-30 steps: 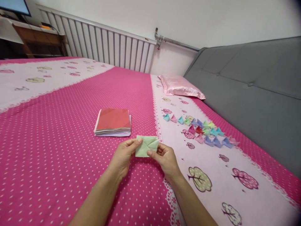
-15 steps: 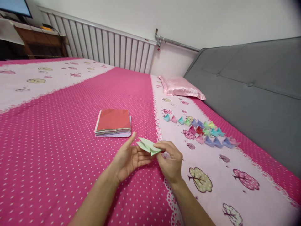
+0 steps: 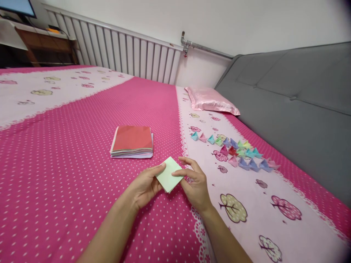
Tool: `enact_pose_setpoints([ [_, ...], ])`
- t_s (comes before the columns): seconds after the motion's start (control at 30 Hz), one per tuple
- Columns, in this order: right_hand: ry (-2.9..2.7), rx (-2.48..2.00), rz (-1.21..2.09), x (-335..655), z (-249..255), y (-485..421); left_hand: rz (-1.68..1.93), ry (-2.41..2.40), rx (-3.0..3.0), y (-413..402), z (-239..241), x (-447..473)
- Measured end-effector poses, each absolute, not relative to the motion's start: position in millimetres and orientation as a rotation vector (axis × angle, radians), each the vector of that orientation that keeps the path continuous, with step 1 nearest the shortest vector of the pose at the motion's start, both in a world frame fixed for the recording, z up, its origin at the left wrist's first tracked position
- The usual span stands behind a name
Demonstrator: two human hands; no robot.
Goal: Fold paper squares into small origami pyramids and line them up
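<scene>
A light green piece of folded paper [image 3: 169,175], now a flat square seen corner-down, is between my two hands above the bed. My left hand [image 3: 146,185] pinches its left corner, thumb on top and fingers beneath. At the right corner, my right hand [image 3: 195,182] grips it, with a finger lying over the top face and the thumb under it. Loose layers show along the lower edge. Beyond my left hand lies a stack of coloured paper [image 3: 132,140] with a red sheet uppermost.
Several small folded paper boats [image 3: 242,151] in many colours stand in rows on the patterned bedspread [image 3: 153,106] to the right. A pink pillow [image 3: 211,101] lies farther back beside the grey headboard [image 3: 296,95]. A white radiator [image 3: 115,45] lines the far wall.
The green paper has gone from a partly opened, pointed shape to a flat square. My left hand has closed from an open palm onto its left corner.
</scene>
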State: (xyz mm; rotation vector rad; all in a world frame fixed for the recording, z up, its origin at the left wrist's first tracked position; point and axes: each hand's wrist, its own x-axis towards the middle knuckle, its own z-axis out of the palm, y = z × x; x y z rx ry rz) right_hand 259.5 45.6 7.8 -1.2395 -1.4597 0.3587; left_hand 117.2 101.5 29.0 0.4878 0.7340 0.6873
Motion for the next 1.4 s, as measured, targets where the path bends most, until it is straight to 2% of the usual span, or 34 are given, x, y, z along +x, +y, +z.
enact_pose_setpoints([
  [0.43,-1.713,-1.226,0.504,265.9,15.9,43.5,0.772,0.762,0.546,101.9,28.3,116.9],
  [1.4,-1.651,-1.189,0.503,266.1,13.3,44.6,0.757,0.769,0.507,101.7,28.8,117.3],
])
